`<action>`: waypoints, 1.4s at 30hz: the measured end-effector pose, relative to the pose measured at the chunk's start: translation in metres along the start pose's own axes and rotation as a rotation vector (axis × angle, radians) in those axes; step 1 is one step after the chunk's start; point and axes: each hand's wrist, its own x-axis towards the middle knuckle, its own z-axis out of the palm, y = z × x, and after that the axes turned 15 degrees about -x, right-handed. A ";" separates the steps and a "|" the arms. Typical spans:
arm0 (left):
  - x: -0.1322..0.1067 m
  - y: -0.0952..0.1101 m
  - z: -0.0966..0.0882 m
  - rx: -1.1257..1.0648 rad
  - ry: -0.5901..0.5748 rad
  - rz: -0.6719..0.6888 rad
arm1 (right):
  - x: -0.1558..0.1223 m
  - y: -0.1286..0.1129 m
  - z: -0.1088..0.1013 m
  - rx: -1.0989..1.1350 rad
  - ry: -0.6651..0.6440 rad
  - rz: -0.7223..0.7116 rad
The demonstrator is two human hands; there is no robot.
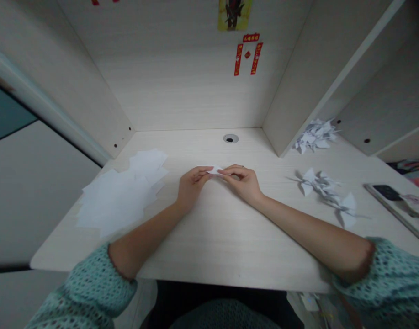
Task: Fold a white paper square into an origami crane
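Between my two hands is a small folded piece of white paper (214, 170), held just above the desk at its middle. My left hand (193, 185) pinches the paper's left end between thumb and fingers. At the right end, the thumb and fingers of my right hand (242, 182) are closed on the same piece. Fingertips cover part of it, so its exact folded shape is hard to make out. Several folded paper pieces (327, 189) lie in a loose cluster right of my right hand.
Overlapping white paper sheets (122, 194) spread over the left of the desk (209, 246). A heap of folded paper (317, 135) sits behind the right upright panel (298, 82). A phone (401, 205) lies at the right edge. A round cable hole (230, 138) is at the back.
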 end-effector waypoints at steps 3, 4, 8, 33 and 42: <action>-0.001 0.004 0.001 0.006 0.030 0.011 | 0.000 -0.001 0.000 0.019 -0.021 0.020; -0.001 0.004 0.002 0.006 0.039 0.016 | 0.000 -0.001 0.000 0.033 -0.026 0.041; -0.001 0.006 0.002 0.016 0.071 0.031 | 0.000 0.001 0.002 0.146 -0.086 0.191; -0.004 0.004 0.004 -0.037 0.120 0.067 | 0.002 -0.007 0.003 0.271 -0.055 0.331; -0.004 0.005 0.005 -0.065 0.109 0.038 | 0.002 -0.005 0.003 0.302 -0.068 0.335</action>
